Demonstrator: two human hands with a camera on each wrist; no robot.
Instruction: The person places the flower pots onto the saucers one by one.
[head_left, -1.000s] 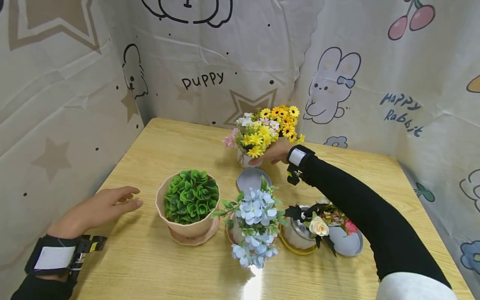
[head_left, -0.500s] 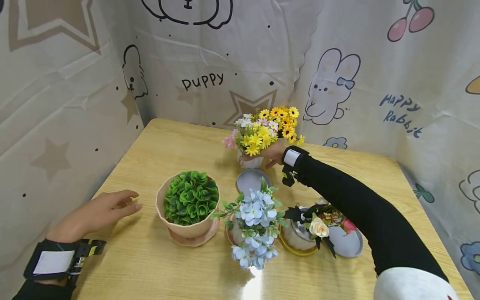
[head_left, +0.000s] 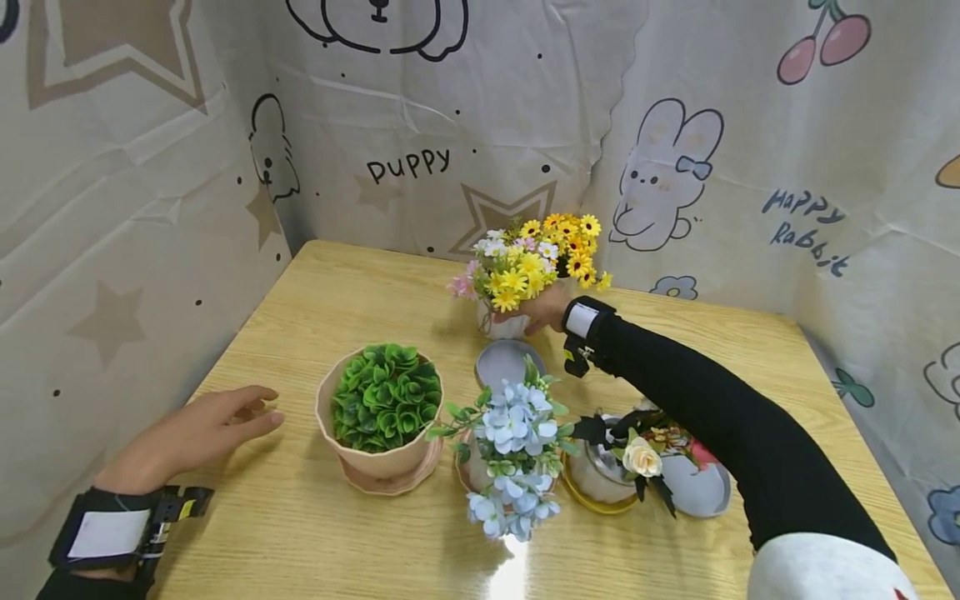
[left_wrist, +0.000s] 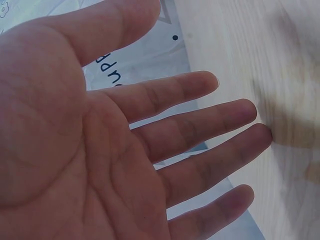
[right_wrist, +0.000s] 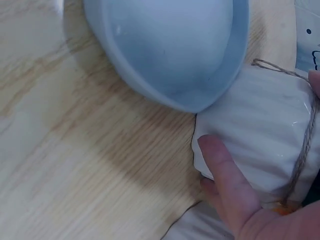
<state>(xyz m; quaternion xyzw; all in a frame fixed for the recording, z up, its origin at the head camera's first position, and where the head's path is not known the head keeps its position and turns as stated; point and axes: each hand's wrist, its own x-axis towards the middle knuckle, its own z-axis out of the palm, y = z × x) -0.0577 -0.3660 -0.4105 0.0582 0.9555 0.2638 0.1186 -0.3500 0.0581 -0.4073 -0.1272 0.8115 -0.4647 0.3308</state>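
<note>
At the table's far side, my right hand [head_left: 546, 308] holds a white ribbed flower pot [head_left: 497, 325] of yellow, white and pink flowers. In the right wrist view, fingers [right_wrist: 227, 175] lie along one side of this pot [right_wrist: 250, 145], wound with twine, and a thumb tip shows at the opposite side. A round grey-blue saucer [head_left: 498, 367] lies just in front of the pot. My left hand [head_left: 202, 429] hovers low over the table's left side, fingers loosely extended and holding nothing; its bare palm [left_wrist: 120, 165] fills the left wrist view.
Yellow-orange flowers [head_left: 576, 246] stand directly behind my right hand. Nearer me are a green plant [head_left: 386, 396] in a pink pot, blue flowers [head_left: 513, 425], and a pot with a cream rose [head_left: 642, 457] on a yellow saucer. Another grey saucer [head_left: 697, 496] lies under my right forearm.
My right hand has slid slightly left, its fingers passing from the pot's right side to around its front. The pot has not visibly moved. My left hand stays nearly still.
</note>
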